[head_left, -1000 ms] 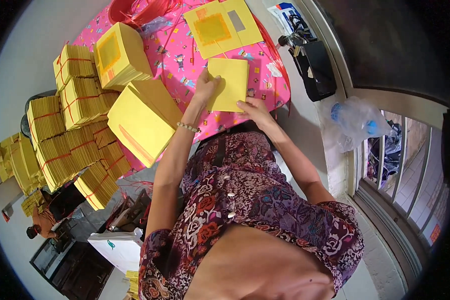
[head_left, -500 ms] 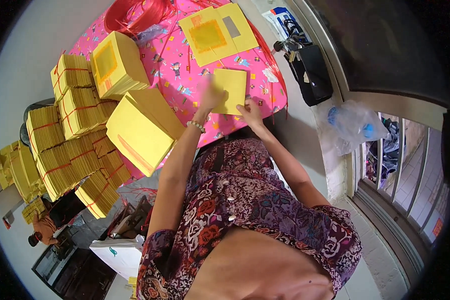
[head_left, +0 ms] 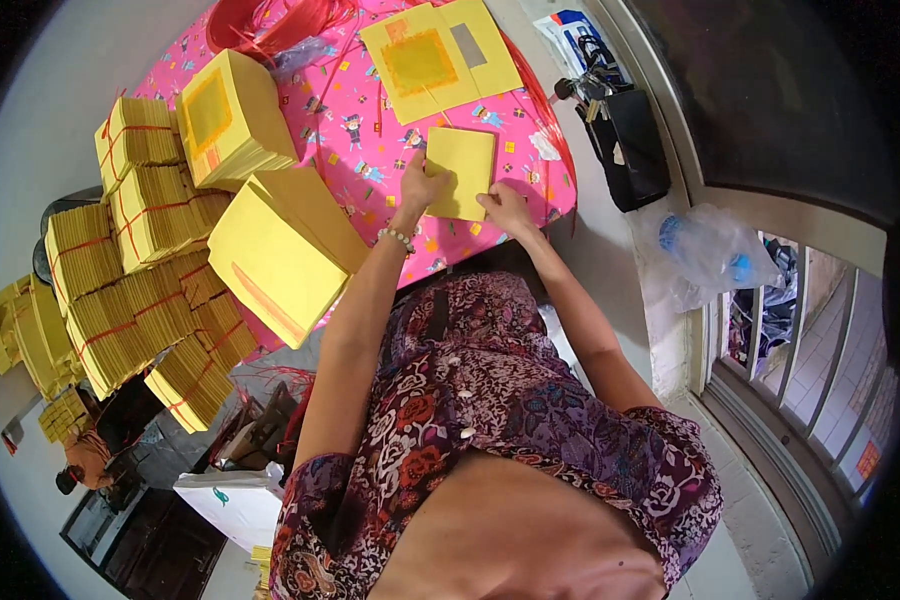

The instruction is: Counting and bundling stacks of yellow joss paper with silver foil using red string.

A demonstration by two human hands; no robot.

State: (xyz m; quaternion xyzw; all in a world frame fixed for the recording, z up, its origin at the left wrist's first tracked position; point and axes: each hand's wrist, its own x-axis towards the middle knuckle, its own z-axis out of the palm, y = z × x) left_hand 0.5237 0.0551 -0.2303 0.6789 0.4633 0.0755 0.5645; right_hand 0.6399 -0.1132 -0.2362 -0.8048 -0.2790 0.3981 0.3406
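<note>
A folded yellow paper sheet [head_left: 462, 170] lies near the front edge of the pink patterned table. My left hand [head_left: 422, 188], with a beaded bracelet at the wrist, holds its left edge, the thumb over the paper and the other fingers partly hidden. At the lower right corner, my right hand [head_left: 506, 207] pinches the paper between thumb and fingers. Just beyond it lie flat yellow sheets [head_left: 426, 72] with an orange-framed gold square and a grey patch. To the left are a leaning stack of yellow paper [head_left: 280, 262] and a thick stack with a gold square [head_left: 255, 120].
Several yellow bundles tied with red string [head_left: 135, 318] are piled at the left. A red coil of plastic string [head_left: 270, 25] sits at the far side. On the right ledge are keys [head_left: 598, 85], a black case [head_left: 632, 150] and a clear plastic bag [head_left: 715, 250]. Another person [head_left: 92, 458] is far left.
My left hand, blurred over the paper before, now rests at its left edge. My right hand keeps hold of the lower right corner. The view has shifted slightly.
</note>
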